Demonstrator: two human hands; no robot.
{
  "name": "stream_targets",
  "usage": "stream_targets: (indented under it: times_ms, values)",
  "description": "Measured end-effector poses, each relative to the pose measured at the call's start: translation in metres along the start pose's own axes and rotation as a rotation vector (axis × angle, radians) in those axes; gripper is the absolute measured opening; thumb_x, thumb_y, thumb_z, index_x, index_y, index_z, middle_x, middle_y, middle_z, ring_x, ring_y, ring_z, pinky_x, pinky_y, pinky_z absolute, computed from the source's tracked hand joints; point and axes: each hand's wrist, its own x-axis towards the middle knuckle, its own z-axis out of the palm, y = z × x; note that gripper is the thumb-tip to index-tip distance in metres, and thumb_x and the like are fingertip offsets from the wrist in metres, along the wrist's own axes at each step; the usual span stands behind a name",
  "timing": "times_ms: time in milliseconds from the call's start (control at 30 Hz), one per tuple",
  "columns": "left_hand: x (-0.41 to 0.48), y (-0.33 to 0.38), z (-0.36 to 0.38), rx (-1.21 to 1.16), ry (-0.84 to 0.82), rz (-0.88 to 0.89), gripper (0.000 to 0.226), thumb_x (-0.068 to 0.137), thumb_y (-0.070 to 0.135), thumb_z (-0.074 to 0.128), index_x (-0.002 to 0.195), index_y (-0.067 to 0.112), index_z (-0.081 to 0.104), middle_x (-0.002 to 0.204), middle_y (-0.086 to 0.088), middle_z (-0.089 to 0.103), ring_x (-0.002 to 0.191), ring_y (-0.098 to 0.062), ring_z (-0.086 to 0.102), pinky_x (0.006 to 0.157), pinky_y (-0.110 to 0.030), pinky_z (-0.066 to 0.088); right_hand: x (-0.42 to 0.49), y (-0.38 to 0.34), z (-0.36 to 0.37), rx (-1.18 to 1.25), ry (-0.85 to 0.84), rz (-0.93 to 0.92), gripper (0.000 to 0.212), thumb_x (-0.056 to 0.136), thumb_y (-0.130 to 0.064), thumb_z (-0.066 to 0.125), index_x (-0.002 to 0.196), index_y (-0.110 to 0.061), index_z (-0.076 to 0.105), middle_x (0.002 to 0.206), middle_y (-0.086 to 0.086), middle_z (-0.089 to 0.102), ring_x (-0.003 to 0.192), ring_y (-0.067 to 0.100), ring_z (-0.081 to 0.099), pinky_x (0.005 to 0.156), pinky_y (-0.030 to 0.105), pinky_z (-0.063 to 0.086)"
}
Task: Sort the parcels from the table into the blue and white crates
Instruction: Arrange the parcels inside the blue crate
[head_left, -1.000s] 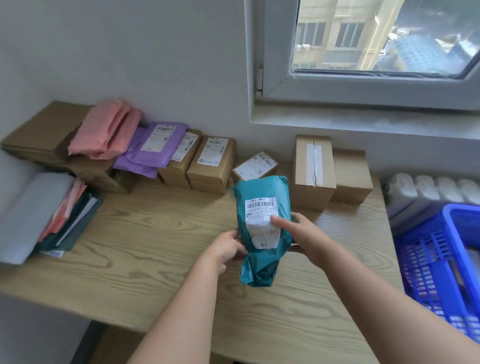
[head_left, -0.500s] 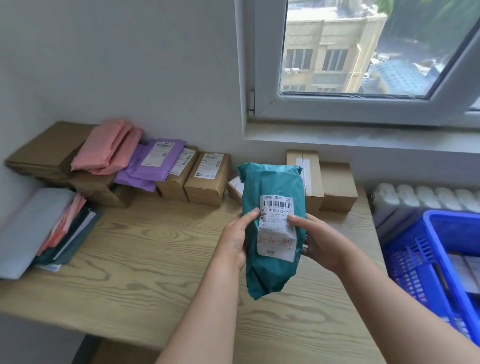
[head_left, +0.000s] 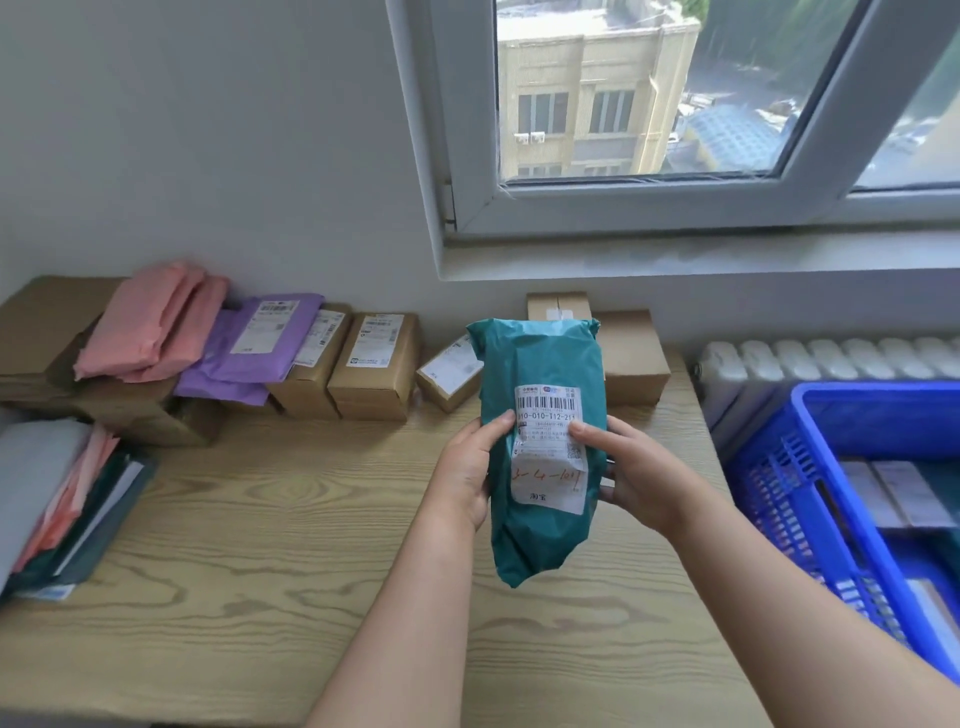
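Teal parcel (head_left: 540, 364) upright btwn hands: left grip (head_left: 470, 467), right grip (head_left: 631, 475) both clasping sides (thumbs on label (head_left: 550, 462)).

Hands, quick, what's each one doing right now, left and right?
Left hand: closed on the teal parcel, gripping its left edge.
Right hand: closed on the same teal parcel, thumb on its label.

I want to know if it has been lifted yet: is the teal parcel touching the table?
Apart. The head view shows the teal parcel held upright between the left hand and right hand, its bottom end hanging clear of the table.
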Motion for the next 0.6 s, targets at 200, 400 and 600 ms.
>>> stream_targets:
  times_ms: [200, 400, 600]
  values:
    - [0.005, -0.006, 0.026, 0.148, -0.158, -0.008, 0.040, 0.090, 0.037, 0.070, 0.124, 0.017, 0.064, 0.109, -0.002, 0.076, 0.102, -0.018, 0.072, 0.089, -0.036, 0.055, -0.016, 0.009, -0.019, 0.059, 0.155, -0.033, 0.036, 0.090, -0.028, 0.070, 0.125, -0.021, 0.064, 0.112, 0.000, 0.075, 0.106, 0.023, 0.069, 0.093, 0.042, 0.056]
    - [0.018, -0.038, 0.062, 0.290, -0.265, -0.098, 0.039, 0.087, 0.033, 0.074, 0.121, 0.017, 0.065, 0.107, 0.000, 0.076, 0.104, -0.020, 0.071, 0.098, -0.040, 0.053, -0.048, 0.026, -0.051, 0.116, 0.358, -0.070, 0.028, 0.093, -0.025, 0.066, 0.120, -0.016, 0.067, 0.109, 0.000, 0.076, 0.099, 0.018, 0.073, 0.078, 0.032, 0.058]
    - [0.004, -0.080, 0.128, 0.382, -0.363, -0.209, 0.036, 0.088, 0.031, 0.073, 0.119, 0.015, 0.067, 0.105, -0.003, 0.077, 0.100, -0.023, 0.073, 0.095, -0.040, 0.055, -0.100, 0.055, -0.101, 0.166, 0.533, -0.092, 0.028, 0.095, -0.027, 0.065, 0.121, -0.016, 0.067, 0.108, 0.000, 0.076, 0.097, 0.019, 0.073, 0.077, 0.033, 0.057]
